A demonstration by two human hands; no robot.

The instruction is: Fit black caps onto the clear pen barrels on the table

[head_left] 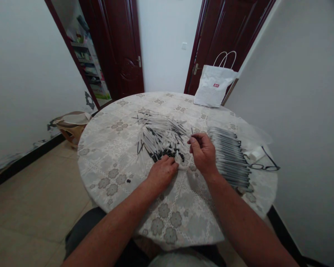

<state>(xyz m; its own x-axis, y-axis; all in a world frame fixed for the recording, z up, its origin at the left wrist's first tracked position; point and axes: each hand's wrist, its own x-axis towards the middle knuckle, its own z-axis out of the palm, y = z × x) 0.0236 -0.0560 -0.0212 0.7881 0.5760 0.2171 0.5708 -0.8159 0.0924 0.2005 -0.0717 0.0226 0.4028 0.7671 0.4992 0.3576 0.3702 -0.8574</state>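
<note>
A loose heap of thin white pen tubes with dark tips (158, 135) lies in the middle of a round table (111, 148) covered with a floral cloth. Small black caps (167, 152) are scattered at the heap's near edge. My left hand (161, 172) rests knuckles-up on the cloth, its fingers curled down into those black caps. My right hand (203, 152) hovers just right of the heap, fingers pinched together on a thin dark piece at its fingertips. To the right, a neat row of assembled pens (231, 157) lies side by side.
A white paper bag (214, 87) stands at the table's far edge. Black-framed glasses (263, 165) and a clear plastic sheet (250, 133) lie at the right rim. A lone black cap (128, 181) sits near left. A basket (72, 126) stands on the floor by the left wall.
</note>
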